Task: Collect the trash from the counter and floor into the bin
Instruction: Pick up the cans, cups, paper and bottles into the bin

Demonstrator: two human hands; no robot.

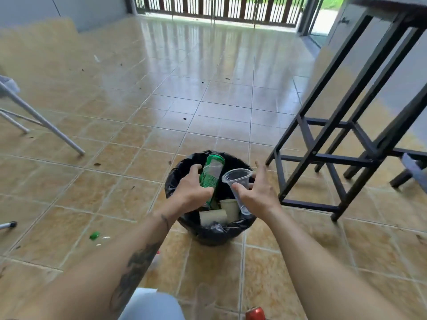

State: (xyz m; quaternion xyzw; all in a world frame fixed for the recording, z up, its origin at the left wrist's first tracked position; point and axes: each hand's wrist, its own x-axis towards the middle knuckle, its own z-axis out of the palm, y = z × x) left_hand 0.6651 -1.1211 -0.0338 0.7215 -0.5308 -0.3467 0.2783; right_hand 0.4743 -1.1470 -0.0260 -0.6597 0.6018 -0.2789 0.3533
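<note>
A small bin lined with a black bag (175, 181) stands on the tiled floor right in front of me. My left hand (190, 192) grips a green drink can (211, 173), tilted over the bin's opening. My right hand (256, 195) is beside it over the bin. Its thumb presses a clear plastic cup (236, 181) while the other fingers are spread wide. Inside the bin lie a paper cup (230, 209) and a pale carton (212, 215).
A small green scrap (94, 235) lies on the floor to the left of the bin, and a red can (255, 314) shows at the bottom edge. A black metal table frame (323, 155) stands to the right. White chair legs (41, 121) stand to the left.
</note>
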